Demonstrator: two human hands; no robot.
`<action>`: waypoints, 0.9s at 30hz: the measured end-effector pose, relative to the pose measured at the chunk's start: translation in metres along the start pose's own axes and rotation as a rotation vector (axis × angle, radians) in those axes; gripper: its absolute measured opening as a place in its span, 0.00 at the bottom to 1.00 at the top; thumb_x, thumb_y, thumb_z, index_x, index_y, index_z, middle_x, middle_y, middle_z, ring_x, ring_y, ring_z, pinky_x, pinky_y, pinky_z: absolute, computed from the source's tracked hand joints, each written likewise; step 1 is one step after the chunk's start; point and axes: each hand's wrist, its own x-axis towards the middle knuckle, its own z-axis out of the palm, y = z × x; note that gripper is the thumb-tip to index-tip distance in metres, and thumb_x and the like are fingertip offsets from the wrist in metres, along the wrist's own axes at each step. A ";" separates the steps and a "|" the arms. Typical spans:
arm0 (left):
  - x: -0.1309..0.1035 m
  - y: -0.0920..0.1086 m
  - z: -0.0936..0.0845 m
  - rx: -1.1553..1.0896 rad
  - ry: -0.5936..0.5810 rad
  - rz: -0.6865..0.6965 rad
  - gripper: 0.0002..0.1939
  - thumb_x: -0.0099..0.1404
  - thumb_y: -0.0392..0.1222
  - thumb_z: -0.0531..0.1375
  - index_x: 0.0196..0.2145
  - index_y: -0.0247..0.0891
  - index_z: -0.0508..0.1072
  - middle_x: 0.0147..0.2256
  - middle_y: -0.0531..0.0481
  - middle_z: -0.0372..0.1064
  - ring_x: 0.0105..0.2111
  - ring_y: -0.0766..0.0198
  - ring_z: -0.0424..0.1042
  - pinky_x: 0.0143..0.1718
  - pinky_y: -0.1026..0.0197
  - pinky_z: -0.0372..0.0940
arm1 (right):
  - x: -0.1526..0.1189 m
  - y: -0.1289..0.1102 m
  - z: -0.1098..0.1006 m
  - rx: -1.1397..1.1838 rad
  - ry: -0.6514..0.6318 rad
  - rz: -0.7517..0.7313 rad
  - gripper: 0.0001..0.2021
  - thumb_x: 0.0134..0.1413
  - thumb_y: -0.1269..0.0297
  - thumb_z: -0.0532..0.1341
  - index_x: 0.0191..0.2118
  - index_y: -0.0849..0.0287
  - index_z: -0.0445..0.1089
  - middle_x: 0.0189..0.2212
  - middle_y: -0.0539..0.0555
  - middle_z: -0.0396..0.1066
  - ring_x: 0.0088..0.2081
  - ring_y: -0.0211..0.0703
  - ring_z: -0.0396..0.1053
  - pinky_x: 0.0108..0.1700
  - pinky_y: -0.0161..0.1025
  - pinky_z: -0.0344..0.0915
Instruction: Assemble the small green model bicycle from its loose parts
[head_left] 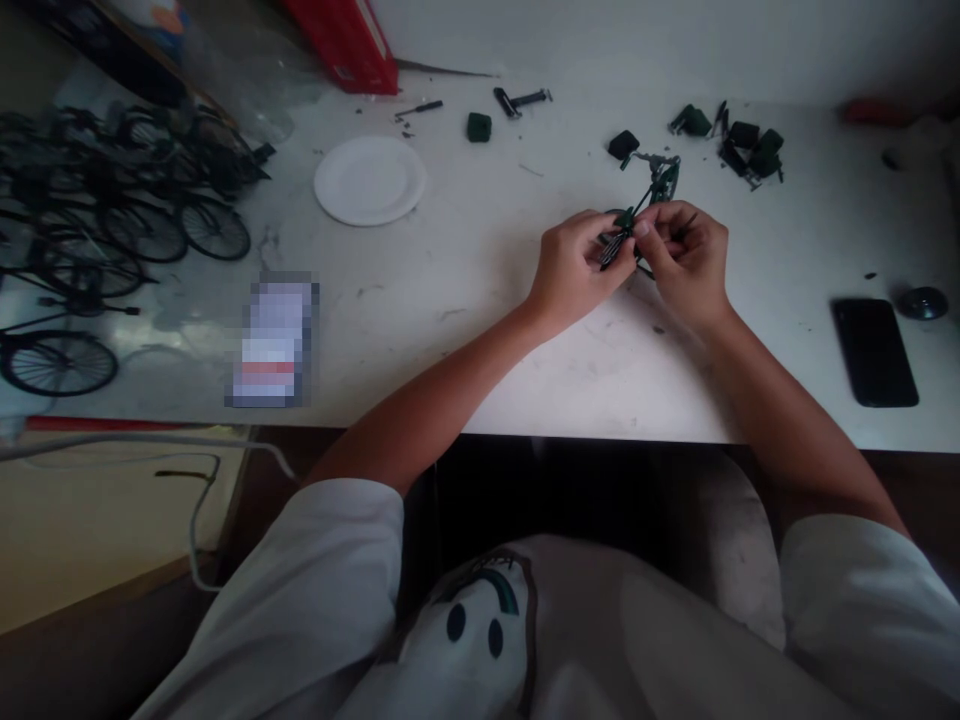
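Observation:
Between my two hands is a small dark green model bicycle (663, 182), its handlebar end pointing away from me. My left hand (581, 258) is closed around its near end, by the rear rack and wheel. The fingers of my right hand (686, 255) pinch at the same end, close to the left fingertips. Whatever tiny piece the right fingers may hold is hidden. Just beyond the bicycle lies a dark block-shaped part (623, 145). Several dark green parts (765, 155) lie in a loose group to the right of it.
Several model bicycles (142, 225) stand crowded at the left. Nearby are a white plate (370, 181) and a blurred-out phone (271, 340). At the back are a green block (478, 127), a small dark tool (420, 108) and a red box (349, 45). A black phone (875, 352) lies at the right.

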 end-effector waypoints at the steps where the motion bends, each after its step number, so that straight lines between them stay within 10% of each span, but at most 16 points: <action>1: 0.000 0.000 0.000 -0.001 -0.001 0.000 0.13 0.80 0.55 0.66 0.52 0.46 0.82 0.44 0.47 0.80 0.43 0.59 0.85 0.46 0.56 0.83 | 0.000 0.000 -0.001 0.000 -0.004 0.003 0.28 0.73 0.28 0.63 0.48 0.50 0.78 0.29 0.50 0.65 0.34 0.48 0.74 0.40 0.51 0.81; 11: 0.002 0.004 -0.002 0.016 -0.013 0.014 0.14 0.79 0.57 0.66 0.51 0.46 0.82 0.42 0.47 0.80 0.39 0.61 0.84 0.43 0.57 0.82 | -0.003 -0.015 0.002 -0.019 0.053 -0.053 0.29 0.74 0.27 0.62 0.46 0.50 0.76 0.31 0.50 0.68 0.27 0.40 0.60 0.30 0.44 0.68; 27: 0.000 0.013 -0.002 -0.023 -0.010 -0.034 0.17 0.79 0.60 0.65 0.50 0.46 0.83 0.43 0.49 0.82 0.38 0.60 0.86 0.42 0.55 0.84 | -0.009 -0.022 -0.002 -0.157 0.038 -0.071 0.26 0.77 0.29 0.57 0.50 0.46 0.75 0.40 0.56 0.79 0.35 0.49 0.72 0.42 0.53 0.77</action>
